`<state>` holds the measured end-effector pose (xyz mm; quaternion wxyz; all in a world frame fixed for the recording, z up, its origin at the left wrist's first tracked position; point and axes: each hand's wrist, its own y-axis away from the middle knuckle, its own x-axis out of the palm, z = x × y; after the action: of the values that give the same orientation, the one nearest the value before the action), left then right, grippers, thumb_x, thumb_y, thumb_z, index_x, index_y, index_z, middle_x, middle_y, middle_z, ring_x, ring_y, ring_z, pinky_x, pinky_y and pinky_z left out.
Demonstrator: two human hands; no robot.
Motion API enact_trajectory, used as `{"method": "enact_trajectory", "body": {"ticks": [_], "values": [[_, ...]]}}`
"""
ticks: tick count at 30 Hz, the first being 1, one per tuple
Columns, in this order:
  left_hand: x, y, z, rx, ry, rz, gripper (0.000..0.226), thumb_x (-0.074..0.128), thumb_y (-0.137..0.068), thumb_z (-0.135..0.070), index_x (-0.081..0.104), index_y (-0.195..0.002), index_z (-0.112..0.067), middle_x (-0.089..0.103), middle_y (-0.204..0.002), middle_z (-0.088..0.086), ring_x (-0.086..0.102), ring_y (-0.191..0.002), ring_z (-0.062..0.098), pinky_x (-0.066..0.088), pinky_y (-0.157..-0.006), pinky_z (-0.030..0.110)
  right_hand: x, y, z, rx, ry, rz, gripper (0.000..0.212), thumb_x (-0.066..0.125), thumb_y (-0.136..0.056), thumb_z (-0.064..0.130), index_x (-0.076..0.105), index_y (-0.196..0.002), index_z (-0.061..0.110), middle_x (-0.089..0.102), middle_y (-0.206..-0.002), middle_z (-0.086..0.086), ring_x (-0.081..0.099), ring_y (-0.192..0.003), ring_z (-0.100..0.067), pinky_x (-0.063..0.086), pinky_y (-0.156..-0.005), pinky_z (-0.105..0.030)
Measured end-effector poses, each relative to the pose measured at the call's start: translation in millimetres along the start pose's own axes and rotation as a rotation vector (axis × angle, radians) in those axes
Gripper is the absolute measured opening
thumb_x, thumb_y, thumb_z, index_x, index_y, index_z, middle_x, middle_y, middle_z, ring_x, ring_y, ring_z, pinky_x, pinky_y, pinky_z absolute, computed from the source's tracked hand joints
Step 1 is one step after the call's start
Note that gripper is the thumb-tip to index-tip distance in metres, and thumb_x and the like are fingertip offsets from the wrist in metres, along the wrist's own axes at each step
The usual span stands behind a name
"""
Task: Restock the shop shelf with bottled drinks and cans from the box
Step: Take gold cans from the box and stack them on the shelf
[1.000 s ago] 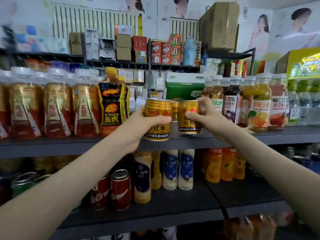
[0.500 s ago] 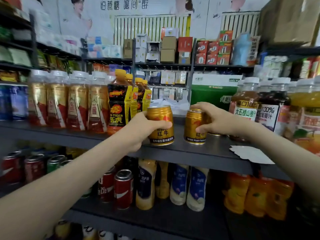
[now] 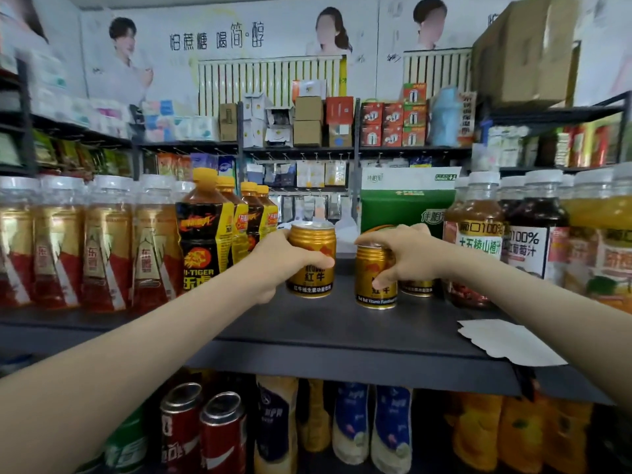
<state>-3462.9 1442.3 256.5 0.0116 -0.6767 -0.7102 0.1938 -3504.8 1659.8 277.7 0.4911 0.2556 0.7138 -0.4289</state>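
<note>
Two gold energy-drink cans stand on the dark shelf (image 3: 307, 323) in front of me. My left hand (image 3: 277, 265) grips the left gold can (image 3: 312, 260) round its side. Over the top of the right gold can (image 3: 374, 280) lies my right hand (image 3: 405, 256), fingers curled down its rim. A third gold can (image 3: 417, 287) stands behind the right one, mostly hidden by my right hand. The box is not in view.
Black-and-yellow tiger bottles (image 3: 205, 234) and red-gold bottles (image 3: 102, 244) fill the shelf's left. Juice bottles (image 3: 533, 234) crowd the right, with a white paper (image 3: 509, 340) at the edge. A green carton (image 3: 407, 206) stands behind. Cola cans (image 3: 205, 429) and bottles sit on the shelf below.
Both hands have carried the cans from the shelf's front edge deeper onto the shelf. The view has shifted left and closer.
</note>
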Motion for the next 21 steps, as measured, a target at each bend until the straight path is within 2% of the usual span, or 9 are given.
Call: {"method": "enact_trajectory", "body": {"ticks": [2,5,7,10,13,16,18,21], "values": [[1.7,-10.5,2.4,-0.007,0.001,0.009,0.055,0.083,-0.067,-0.012,0.053,-0.112,-0.022,0.062,-0.107,0.001,0.053,-0.104,0.021,0.040,-0.087,0.038,1.2,-4.6,-4.8,0.042,0.034,0.005,0.077,0.069,-0.078,0.051,0.029,-0.143,0.040,0.046,-0.141,0.005,0.034,-0.133,-0.022,0.009,-0.111,-0.044],[7.9,-28.4,5.5,-0.041,0.008,0.022,0.064,0.085,-0.064,-0.014,0.053,-0.120,-0.019,0.062,-0.117,0.006,0.055,-0.113,0.027,0.043,-0.098,0.045,5.0,-10.6,-15.6,0.102,0.111,0.018,0.079,0.067,-0.077,0.057,0.029,-0.143,0.039,0.048,-0.138,0.000,0.029,-0.135,-0.024,-0.001,-0.115,-0.048],[14.7,-41.6,7.9,-0.056,0.025,0.039,0.057,0.085,-0.065,-0.013,0.055,-0.113,-0.020,0.063,-0.117,0.006,0.055,-0.114,0.027,0.043,-0.099,0.046,7.8,-15.5,-23.0,0.120,0.164,0.028,0.082,0.064,-0.076,0.062,0.026,-0.145,0.039,0.043,-0.144,0.000,0.025,-0.138,-0.024,-0.002,-0.115,-0.050],[28.9,-60.7,10.7,-0.076,0.041,0.056,0.047,0.084,-0.067,-0.014,0.054,-0.101,-0.022,0.063,-0.114,0.005,0.055,-0.113,0.025,0.043,-0.093,0.040,8.7,-18.2,-31.2,0.119,0.175,0.078,0.086,0.063,-0.078,0.062,0.020,-0.148,0.038,0.034,-0.151,0.001,0.025,-0.139,-0.023,0.010,-0.115,-0.046],[44.8,-79.7,13.5,-0.090,0.011,0.068,0.052,0.084,-0.068,-0.016,0.054,-0.111,-0.017,0.060,-0.117,0.005,0.052,-0.107,0.022,0.040,-0.085,0.034,12.8,-16.2,-38.6,0.102,-0.008,0.110,0.086,0.068,-0.081,0.048,0.018,-0.150,0.035,0.032,-0.153,0.001,0.030,-0.138,-0.021,0.026,-0.112,-0.036],[55.7,-98.8,14.0,-0.123,0.009,0.090,0.054,0.081,-0.072,-0.012,0.053,-0.118,-0.012,0.057,-0.112,0.004,0.048,-0.102,0.020,0.039,-0.084,0.033,20.4,-16.2,-43.5,0.092,-0.149,0.069,0.086,0.073,-0.080,0.041,0.023,-0.149,0.032,0.035,-0.150,0.004,0.035,-0.135,-0.018,0.032,-0.109,-0.033],[57.6,-113.3,16.3,-0.141,-0.018,0.091,0.060,0.081,-0.072,-0.012,0.052,-0.124,-0.011,0.057,-0.119,0.005,0.049,-0.109,0.023,0.039,-0.086,0.035,22.3,-18.2,-45.0,0.092,-0.169,0.052,0.084,0.074,-0.078,0.040,0.027,-0.147,0.030,0.038,-0.147,0.004,0.037,-0.133,-0.018,0.034,-0.109,-0.035],[56.7,-130.9,22.8,-0.170,-0.044,0.095,0.068,0.082,-0.071,-0.011,0.049,-0.130,-0.011,0.052,-0.136,0.009,0.044,-0.128,0.029,0.037,-0.100,0.039,21.4,-21.1,-46.1,0.107,-0.178,0.049,0.079,0.075,-0.076,0.041,0.035,-0.142,0.027,0.041,-0.140,0.004,0.041,-0.128,-0.018,0.037,-0.105,-0.037]]}}
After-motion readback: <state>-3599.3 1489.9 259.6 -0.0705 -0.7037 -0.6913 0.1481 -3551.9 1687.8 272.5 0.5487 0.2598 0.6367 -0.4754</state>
